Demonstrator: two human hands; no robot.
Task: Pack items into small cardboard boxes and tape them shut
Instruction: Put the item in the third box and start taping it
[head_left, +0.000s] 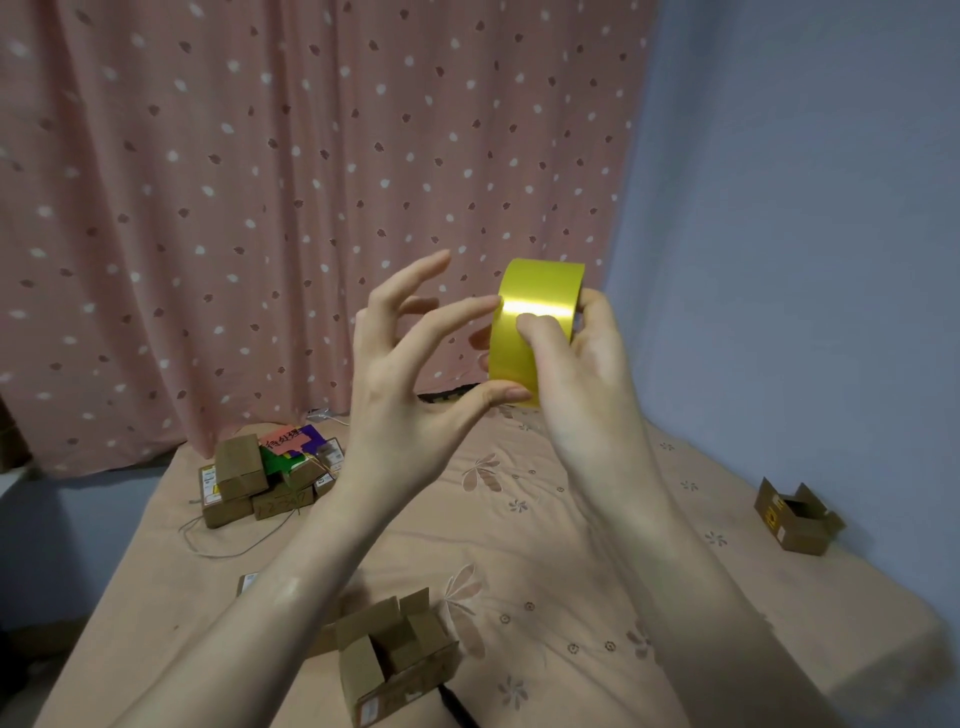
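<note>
Taping not begun: right hand (582, 364) grips the yellow tape roll (535, 327); left hand (410, 374), fingers spread, touches its edge. Below both hands, a cardboard box (395, 654) sits open on the bed (545, 519), unsealed.

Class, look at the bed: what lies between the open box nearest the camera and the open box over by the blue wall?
Head view: only bare flowered bedsheet lies between the near open box and the wall-side box; the right forearm crosses above it.

A pink curtain (311, 182) dotted with white and dark spots hangs behind the bed (571, 545) (its sheet peach, with flower prints). A pale blue wall (805, 208) stands to the right.
</note>
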